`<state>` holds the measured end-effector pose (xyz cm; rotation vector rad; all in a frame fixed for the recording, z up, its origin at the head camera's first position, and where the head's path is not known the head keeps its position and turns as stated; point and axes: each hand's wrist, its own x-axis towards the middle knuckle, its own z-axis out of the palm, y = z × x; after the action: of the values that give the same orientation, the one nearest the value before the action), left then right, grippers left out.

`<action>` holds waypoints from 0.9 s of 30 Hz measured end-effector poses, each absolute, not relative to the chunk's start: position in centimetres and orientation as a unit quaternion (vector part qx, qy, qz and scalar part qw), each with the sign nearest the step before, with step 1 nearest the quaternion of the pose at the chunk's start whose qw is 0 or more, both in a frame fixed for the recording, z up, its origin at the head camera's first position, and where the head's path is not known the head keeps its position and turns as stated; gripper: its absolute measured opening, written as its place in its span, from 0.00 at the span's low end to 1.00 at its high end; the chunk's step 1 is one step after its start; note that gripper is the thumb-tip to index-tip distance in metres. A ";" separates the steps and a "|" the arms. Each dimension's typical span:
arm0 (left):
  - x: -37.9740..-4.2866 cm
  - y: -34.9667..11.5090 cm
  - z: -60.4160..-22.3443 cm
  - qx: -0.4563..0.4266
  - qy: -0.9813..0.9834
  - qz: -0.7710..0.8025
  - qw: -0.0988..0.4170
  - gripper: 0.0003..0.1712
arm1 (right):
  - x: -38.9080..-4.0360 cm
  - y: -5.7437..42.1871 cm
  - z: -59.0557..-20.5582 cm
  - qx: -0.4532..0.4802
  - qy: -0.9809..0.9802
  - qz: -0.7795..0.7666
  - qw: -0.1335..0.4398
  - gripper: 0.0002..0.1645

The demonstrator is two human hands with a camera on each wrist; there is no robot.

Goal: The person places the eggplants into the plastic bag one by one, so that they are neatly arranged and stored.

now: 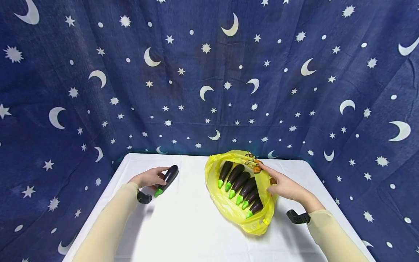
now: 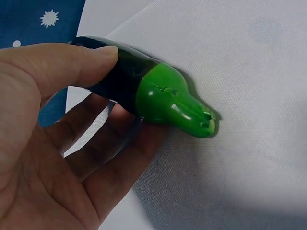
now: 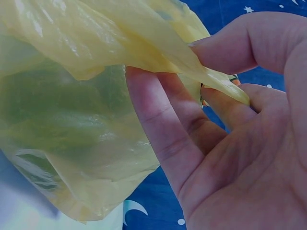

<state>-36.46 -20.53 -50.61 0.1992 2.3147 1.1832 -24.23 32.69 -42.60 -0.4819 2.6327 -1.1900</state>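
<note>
My left hand grips a dark purple eggplant with a green cap at the left of the table. In the left wrist view the thumb lies over the dark body and the fingers curl beneath, while the green stem end points away from the palm. My right hand pinches the rim of a yellow plastic bag, with the thumb on one side of the film and fingers on the other. Inside the open bag several eggplants lie side by side, green caps toward the front.
A white cloth covers the table under both hands and the bag. Behind and on both sides hangs a dark blue curtain with moons and stars. Each wrist wears a black band.
</note>
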 end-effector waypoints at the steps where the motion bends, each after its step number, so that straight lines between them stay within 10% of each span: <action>1: -36.4 -20.6 -50.6 0.077 0.856 0.437 0.264 0.46 | -24.2 32.7 -42.6 -0.163 0.894 -0.403 0.107 0.60; 27: -36.2 -20.8 -50.2 0.099 0.850 0.446 0.263 0.47 | -24.3 32.5 -42.3 -0.167 0.893 -0.403 0.108 0.60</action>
<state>-36.25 -20.84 -50.19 0.2686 2.2983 1.2047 -24.35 32.49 -42.33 -0.4899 2.6275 -1.1869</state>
